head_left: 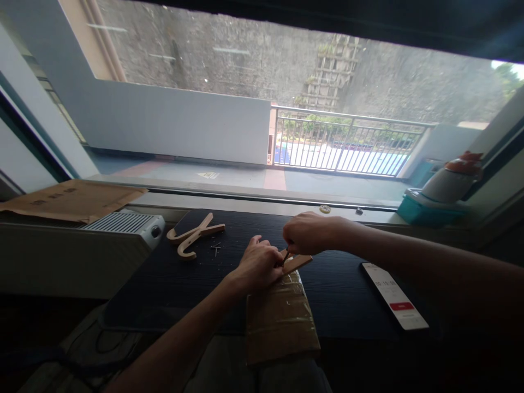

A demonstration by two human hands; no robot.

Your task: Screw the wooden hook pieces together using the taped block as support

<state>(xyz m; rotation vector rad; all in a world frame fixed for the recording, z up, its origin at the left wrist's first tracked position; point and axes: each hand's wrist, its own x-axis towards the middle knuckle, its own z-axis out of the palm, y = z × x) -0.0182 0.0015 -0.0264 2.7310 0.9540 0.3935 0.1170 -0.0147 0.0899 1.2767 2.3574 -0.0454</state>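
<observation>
My left hand point(258, 265) and my right hand point(308, 233) meet over a black table point(172, 284). The left hand's fingers are curled round a light wooden piece point(298, 263) whose end sticks out to the right. Above it, my right hand is pinched on a small thin tool point(285, 255) set against that piece. Under both hands lies a flat cardboard packet point(280, 322) wrapped in clear tape, overhanging the table's near edge. Two curved wooden pieces point(192, 234) lie crossed at the table's far left, with small screws point(215, 249) beside them.
A phone point(395, 296) with a lit screen lies on the table at the right. A white heater point(123, 224) and a flat cardboard sheet point(69, 199) stand at the left. On the sill at the right sits a teal box point(426, 210) with a grey object on it.
</observation>
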